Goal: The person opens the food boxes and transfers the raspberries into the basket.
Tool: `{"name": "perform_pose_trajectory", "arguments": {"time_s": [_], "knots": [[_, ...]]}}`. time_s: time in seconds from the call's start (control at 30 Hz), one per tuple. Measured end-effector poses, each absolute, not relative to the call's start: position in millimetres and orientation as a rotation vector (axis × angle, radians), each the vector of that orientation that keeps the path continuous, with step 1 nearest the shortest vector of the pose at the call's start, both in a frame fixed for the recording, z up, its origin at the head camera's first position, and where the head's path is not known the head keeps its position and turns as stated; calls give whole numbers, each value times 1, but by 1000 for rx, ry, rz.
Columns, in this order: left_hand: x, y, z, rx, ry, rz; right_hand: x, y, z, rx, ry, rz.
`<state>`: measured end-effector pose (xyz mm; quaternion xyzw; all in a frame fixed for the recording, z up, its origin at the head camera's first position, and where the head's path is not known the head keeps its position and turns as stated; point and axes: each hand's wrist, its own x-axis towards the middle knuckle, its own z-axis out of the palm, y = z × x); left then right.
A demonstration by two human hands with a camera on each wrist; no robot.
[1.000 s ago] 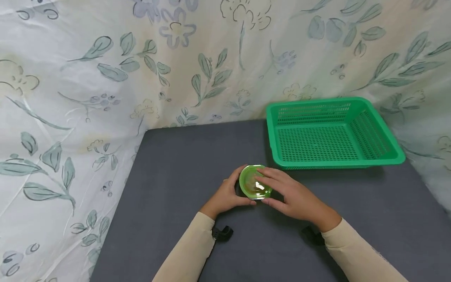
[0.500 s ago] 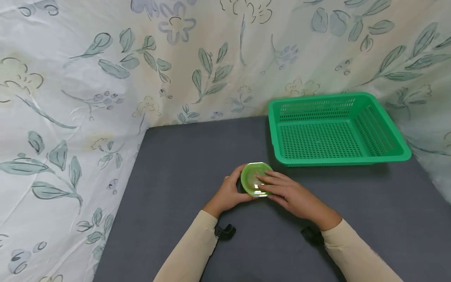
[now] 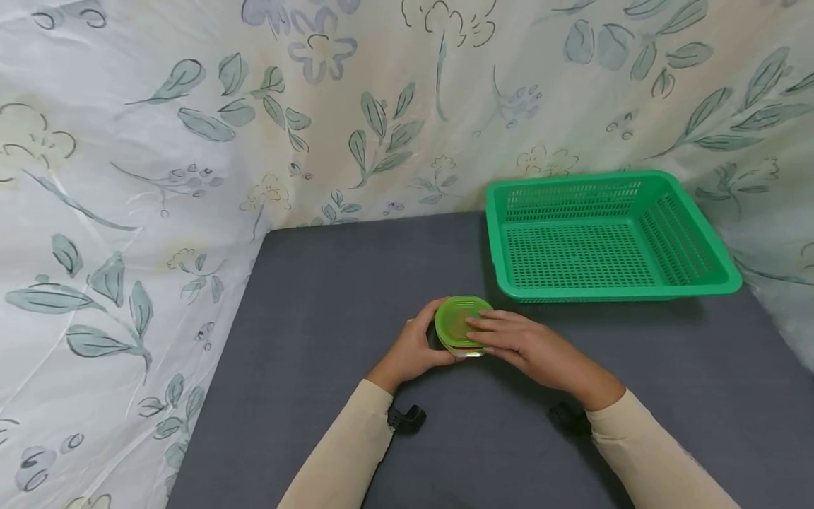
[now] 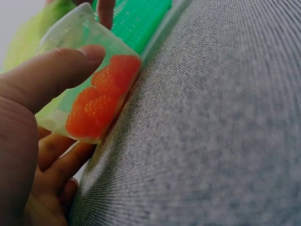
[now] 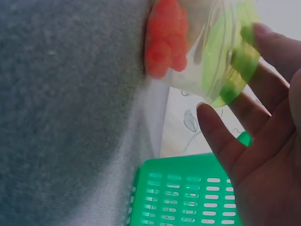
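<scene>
Change: a second ago the right hand [image 3: 540,353] has its fingers arched over the green lid [image 3: 459,322]; now they lie flatter across it, and the lid looks level on the clear container [image 4: 82,80]
Meaning: judging by how the lid sits, it seems pressed down onto the container, though no view shows whether the rim has seated all round
Left grip: the left hand [image 3: 416,346] curls round the container's left side, thumb on its wall, holding it steady
Right grip: fingers straight and laid on the lid, pressing rather than grasping
Container: stands on the grey desk [image 3: 305,318] between both hands, touching each; orange-red pieces [image 4: 101,101] lie at its bottom
Relative to the grip: wall inside the left hand's curl, lid directly under the right fingertips
Nearby: green perforated basket [image 3: 699,283] stands just beyond on the right, apart from the container
</scene>
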<state>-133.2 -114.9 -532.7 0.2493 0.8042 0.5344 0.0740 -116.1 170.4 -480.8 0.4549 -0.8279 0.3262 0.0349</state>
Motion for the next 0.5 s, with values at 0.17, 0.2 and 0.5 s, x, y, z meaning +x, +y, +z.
{"name": "perform_pose_trajectory", "arguments": {"time_s": [0.17,0.2,0.5], "knots": [[-134,-116,-532,737,2417,1590,-117,167,-477,1317,-2541,1057],[-134,-117,-531,742,2417,1584,-117,166,-476,1282,-2538,1074],[-135,-117,-531,762,2431,1555,-118,149,-476,893,-2486,1283]]}}
